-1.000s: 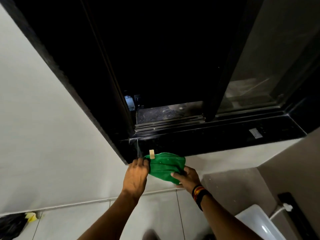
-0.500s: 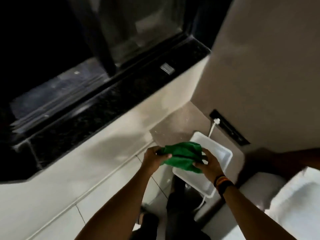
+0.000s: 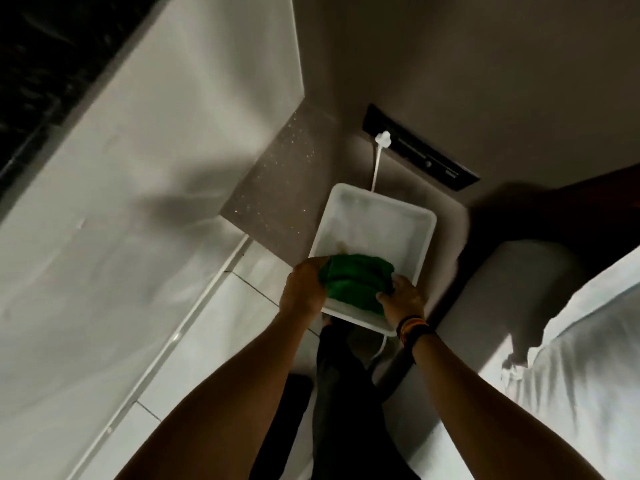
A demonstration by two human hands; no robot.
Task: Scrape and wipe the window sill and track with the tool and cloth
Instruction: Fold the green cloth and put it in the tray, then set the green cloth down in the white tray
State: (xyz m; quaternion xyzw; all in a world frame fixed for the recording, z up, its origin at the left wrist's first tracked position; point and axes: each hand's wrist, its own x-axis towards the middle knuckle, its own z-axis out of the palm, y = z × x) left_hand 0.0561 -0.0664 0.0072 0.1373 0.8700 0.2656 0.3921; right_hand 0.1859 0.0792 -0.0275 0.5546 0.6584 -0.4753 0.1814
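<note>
A bunched green cloth (image 3: 356, 284) is held between both my hands over the near end of a white plastic tray (image 3: 398, 220). My left hand (image 3: 303, 289) grips the cloth's left side and my right hand (image 3: 401, 301), with bands on the wrist, grips its right side. The dark window sill (image 3: 52, 64) shows only as a black strip at the top left corner. No scraping tool is visible.
The tray sits on a grey low surface by the wall. A white cable (image 3: 377, 157) runs from a black wall socket strip (image 3: 420, 152) behind the tray. White bedding (image 3: 581, 368) lies at the right. My dark-trousered leg (image 3: 339, 393) stands on pale floor tiles.
The view swung right and down, away from the window sill. Both hands carried the green cloth from below the sill to over the white tray.
</note>
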